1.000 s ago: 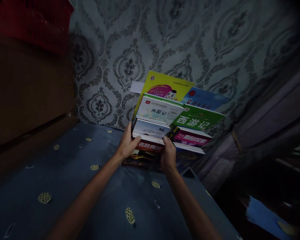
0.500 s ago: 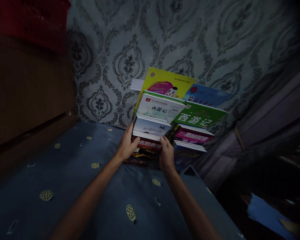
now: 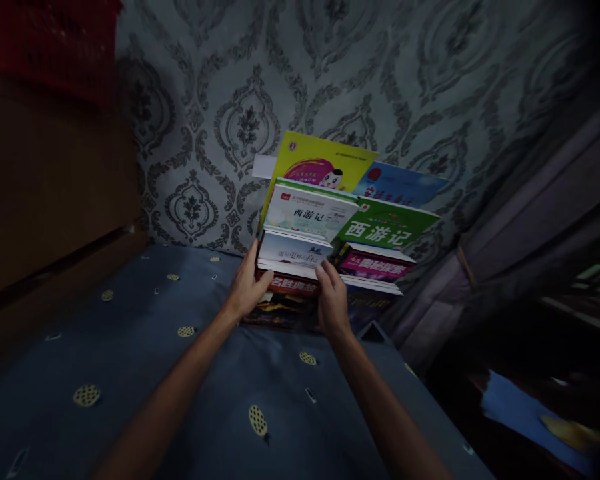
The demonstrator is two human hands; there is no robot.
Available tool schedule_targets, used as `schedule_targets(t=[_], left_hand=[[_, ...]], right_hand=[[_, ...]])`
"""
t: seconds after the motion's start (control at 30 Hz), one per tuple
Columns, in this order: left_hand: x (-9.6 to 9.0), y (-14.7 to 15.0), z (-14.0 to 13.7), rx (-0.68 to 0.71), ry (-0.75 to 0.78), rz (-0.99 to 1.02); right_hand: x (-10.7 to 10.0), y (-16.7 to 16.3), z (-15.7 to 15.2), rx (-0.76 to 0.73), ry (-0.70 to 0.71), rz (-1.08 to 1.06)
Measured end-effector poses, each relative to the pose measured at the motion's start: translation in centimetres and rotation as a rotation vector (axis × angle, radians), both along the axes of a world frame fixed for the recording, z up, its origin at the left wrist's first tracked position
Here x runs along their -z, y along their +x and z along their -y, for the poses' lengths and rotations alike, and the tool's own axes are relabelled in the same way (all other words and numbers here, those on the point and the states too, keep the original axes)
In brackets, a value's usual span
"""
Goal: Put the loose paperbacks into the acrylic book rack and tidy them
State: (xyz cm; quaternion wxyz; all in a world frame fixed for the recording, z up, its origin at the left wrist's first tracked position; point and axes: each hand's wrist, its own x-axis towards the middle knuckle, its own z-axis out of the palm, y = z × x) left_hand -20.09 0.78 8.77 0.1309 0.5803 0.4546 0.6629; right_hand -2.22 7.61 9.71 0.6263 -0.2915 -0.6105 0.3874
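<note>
My left hand (image 3: 244, 290) and my right hand (image 3: 333, 300) grip opposite sides of the front left books, thumbs toward the front. Foremost there is a dark book with a red title band (image 3: 293, 283). Behind it stand a pale blue-grey book (image 3: 290, 250), a white book (image 3: 300, 212) and a tall yellow book (image 3: 330, 157), rising in steps. Just right of my right hand is a second row: a dark blue book (image 3: 370, 308), a magenta book (image 3: 380, 267), a green book (image 3: 380, 227) and a blue book (image 3: 405, 180). Both rows lean slightly back.
Patterned wallpaper (image 3: 250, 120) rises behind the books. Beneath them lies a dark blue sheet (image 3: 180, 380). Brown furniture (image 3: 55, 180) with a red basket (image 3: 55, 47) on top is at left. A purple curtain (image 3: 445, 287) hangs at right, near a blue item (image 3: 520, 413).
The whole view has shifted slightly, so books and hands appear a little further left. Both hands keep the same hold on the front left books.
</note>
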Motion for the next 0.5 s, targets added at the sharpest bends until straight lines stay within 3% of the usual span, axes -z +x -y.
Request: schedule_targets(t=[0.2,0.37,0.5], left_hand=[[-0.5,-0.3,-0.2,0.075,0.035,-0.004],[0.0,-2.5,0.4,0.164,-0.009,0.257],[1.5,-3.6,1.6,0.086,-0.132,0.441]], right_hand=[[-1.5,0.0,0.3,0.015,0.039,-0.025],[-0.1,1.2,-0.1,-0.009,-0.001,-0.006],[1.9,2.3,0.2,0.031,0.024,0.051]])
